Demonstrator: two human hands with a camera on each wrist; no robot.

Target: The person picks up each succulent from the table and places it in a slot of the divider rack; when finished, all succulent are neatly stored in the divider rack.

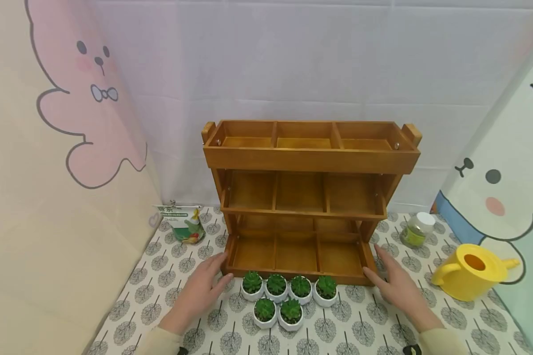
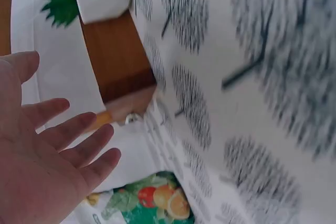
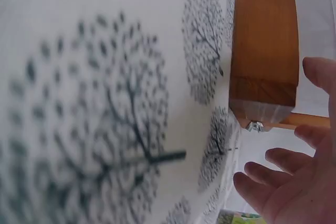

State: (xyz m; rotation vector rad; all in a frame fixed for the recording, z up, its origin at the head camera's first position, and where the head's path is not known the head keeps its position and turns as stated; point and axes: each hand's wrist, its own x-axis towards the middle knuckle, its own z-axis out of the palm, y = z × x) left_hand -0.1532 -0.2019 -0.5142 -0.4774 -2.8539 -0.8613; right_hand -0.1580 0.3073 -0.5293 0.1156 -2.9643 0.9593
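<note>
A three-tier wooden shelf (image 1: 311,159) with divided trays stands against the back wall. At its lower left corner is my left hand (image 1: 201,287), fingers extended beside the bottom tray; contact is unclear. My right hand (image 1: 397,285) lies likewise at the lower right corner. The left wrist view shows the left hand (image 2: 58,150) with spread fingers and nothing in it. In the right wrist view, the right hand (image 3: 294,166) is spread near the tray's end (image 3: 265,40). Several small succulents in white pots (image 1: 276,288) stand before the shelf, two of them (image 1: 290,314) in a nearer row.
A green and white printed bag (image 1: 184,224) stands left of the shelf. To the right are a white-lidded jar (image 1: 417,230) and a yellow watering can (image 1: 471,272). A tree-patterned cloth (image 1: 231,340) covers the table, with curtains on three sides.
</note>
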